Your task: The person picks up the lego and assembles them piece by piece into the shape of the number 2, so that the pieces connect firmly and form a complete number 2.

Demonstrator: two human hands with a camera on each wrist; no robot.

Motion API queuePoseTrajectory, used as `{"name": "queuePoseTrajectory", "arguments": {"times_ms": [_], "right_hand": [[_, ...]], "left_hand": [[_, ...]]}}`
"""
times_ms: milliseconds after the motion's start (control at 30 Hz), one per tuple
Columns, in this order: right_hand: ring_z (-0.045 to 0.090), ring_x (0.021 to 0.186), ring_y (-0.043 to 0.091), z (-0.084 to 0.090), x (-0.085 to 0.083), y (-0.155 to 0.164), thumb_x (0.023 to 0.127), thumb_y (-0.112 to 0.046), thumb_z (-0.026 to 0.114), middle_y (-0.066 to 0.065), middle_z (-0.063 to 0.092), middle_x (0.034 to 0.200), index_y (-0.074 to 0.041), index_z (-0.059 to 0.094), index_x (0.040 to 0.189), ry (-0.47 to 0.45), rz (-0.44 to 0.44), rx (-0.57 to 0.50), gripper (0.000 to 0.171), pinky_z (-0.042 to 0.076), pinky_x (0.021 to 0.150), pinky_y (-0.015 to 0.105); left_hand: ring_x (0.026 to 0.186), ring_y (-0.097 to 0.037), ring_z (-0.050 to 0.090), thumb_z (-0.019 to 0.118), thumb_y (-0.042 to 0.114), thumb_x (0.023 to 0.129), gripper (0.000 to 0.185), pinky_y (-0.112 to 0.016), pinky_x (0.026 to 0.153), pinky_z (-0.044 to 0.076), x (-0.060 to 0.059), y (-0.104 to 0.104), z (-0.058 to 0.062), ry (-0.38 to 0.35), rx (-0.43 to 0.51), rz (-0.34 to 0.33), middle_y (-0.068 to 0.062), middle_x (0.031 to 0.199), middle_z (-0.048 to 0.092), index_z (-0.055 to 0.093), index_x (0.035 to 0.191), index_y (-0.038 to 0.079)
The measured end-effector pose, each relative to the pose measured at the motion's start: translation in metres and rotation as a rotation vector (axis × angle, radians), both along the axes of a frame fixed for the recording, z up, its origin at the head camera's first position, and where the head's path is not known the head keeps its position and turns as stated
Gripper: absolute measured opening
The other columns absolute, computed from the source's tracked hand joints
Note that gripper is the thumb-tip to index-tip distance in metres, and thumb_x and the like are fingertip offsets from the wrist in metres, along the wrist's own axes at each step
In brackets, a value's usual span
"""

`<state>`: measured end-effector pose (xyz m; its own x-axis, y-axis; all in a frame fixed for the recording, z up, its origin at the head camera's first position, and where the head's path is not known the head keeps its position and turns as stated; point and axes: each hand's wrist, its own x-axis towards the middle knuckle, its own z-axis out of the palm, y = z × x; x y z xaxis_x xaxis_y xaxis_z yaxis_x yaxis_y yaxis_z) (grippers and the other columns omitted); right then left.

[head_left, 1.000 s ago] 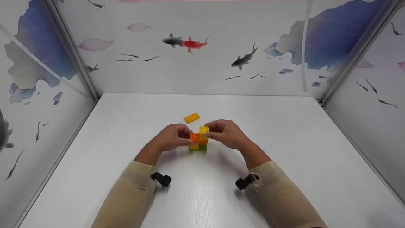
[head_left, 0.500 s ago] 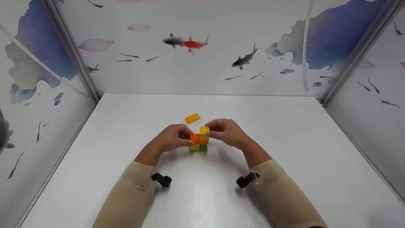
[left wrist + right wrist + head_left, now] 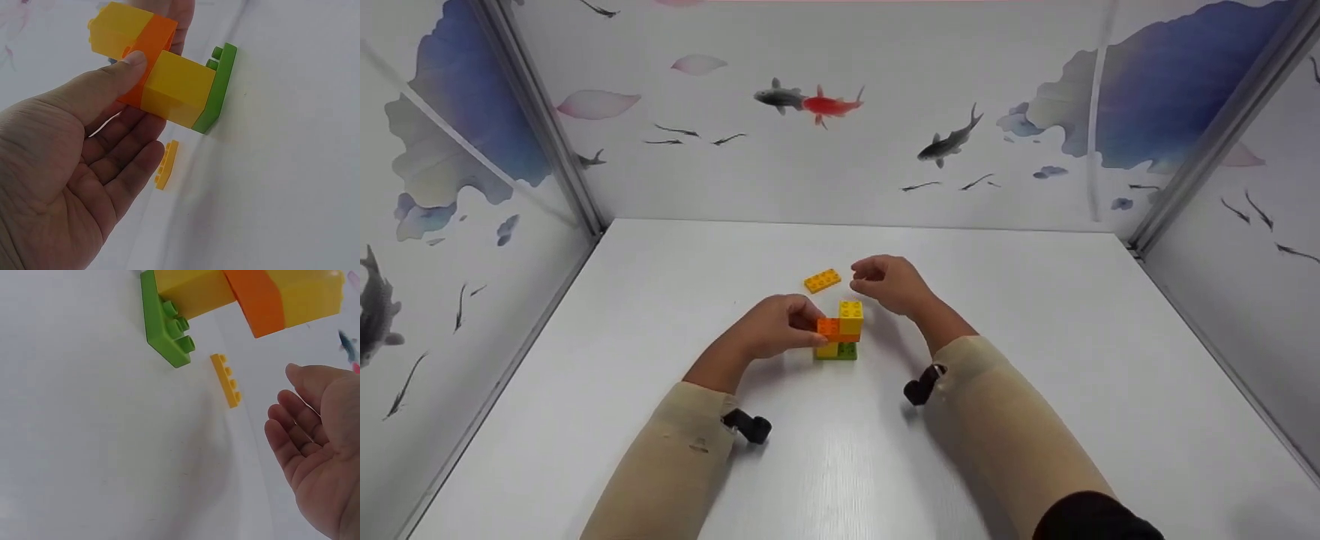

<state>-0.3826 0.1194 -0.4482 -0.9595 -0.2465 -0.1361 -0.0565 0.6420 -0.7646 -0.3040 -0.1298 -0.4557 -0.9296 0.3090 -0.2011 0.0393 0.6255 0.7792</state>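
Observation:
A stack of toy bricks stands in the middle of the table. Its base is a flat green brick point(image 3: 847, 352) with studs showing on the right half. On the base's left half sits a yellow brick point(image 3: 179, 87), and above that an orange brick point(image 3: 828, 328). Another yellow brick point(image 3: 850, 318) tops the orange one's right half. My left hand point(image 3: 778, 328) pinches the orange brick between thumb and fingers. Beyond the stack, my right hand point(image 3: 892, 285) is raised with relaxed fingers, holding nothing. A loose flat yellow-orange brick point(image 3: 822, 281) lies just left of its fingertips.
The white table point(image 3: 1035, 360) spreads around the stack. Printed white panels point(image 3: 840, 172) close off its back and both sides. A small black device point(image 3: 748, 426) sticks out from the left sleeve, another point(image 3: 922, 385) from the right one.
My right hand has let go of the upper yellow brick and moved forward, towards the loose flat brick. My left hand has kept its grip on the orange brick.

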Motion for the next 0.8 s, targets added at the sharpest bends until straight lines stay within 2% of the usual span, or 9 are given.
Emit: {"name": "queuePoseTrajectory", "arguments": {"times_ms": [233,433,533,800], "right_hand": [[0.064,0.129,0.024,-0.004,-0.019,-0.018,0.102,-0.028,0.076,0.002,0.068,0.142,-0.019,0.064,0.147,-0.042,0.017,0.094,0.047,0.054,0.115,0.041],[0.059,0.140,0.024,-0.006,-0.030,-0.035,0.102,-0.026,0.076,0.002,0.062,0.153,-0.022,0.060,0.151,-0.059,0.034,0.097,0.052,0.050,0.120,0.042],[0.055,0.146,0.025,-0.008,-0.035,-0.041,0.103,-0.024,0.074,0.003,0.057,0.160,-0.023,0.056,0.154,-0.073,0.037,0.099,0.055,0.046,0.124,0.043],[0.045,0.156,0.026,-0.019,-0.045,-0.055,0.104,-0.016,0.070,0.002,0.047,0.169,-0.029,0.052,0.159,-0.082,0.059,0.208,0.059,0.034,0.132,0.047]], "left_hand": [[0.108,-0.020,0.067,0.089,0.034,0.089,0.029,-0.038,0.103,0.059,-0.001,-0.001,-0.001,0.009,0.020,-0.020,0.006,0.113,0.074,0.073,0.112,0.028],[0.108,-0.020,0.067,0.089,0.033,0.090,0.028,-0.038,0.104,0.059,-0.002,-0.002,0.001,0.008,0.009,-0.010,0.006,0.113,0.074,0.072,0.112,0.027],[0.109,-0.020,0.067,0.089,0.033,0.090,0.029,-0.038,0.105,0.059,-0.002,-0.003,0.001,0.006,0.005,-0.017,0.006,0.113,0.074,0.072,0.113,0.027],[0.108,-0.019,0.068,0.088,0.034,0.091,0.028,-0.038,0.104,0.059,-0.002,-0.004,-0.001,0.027,0.006,-0.038,0.007,0.112,0.075,0.072,0.112,0.027]]}}
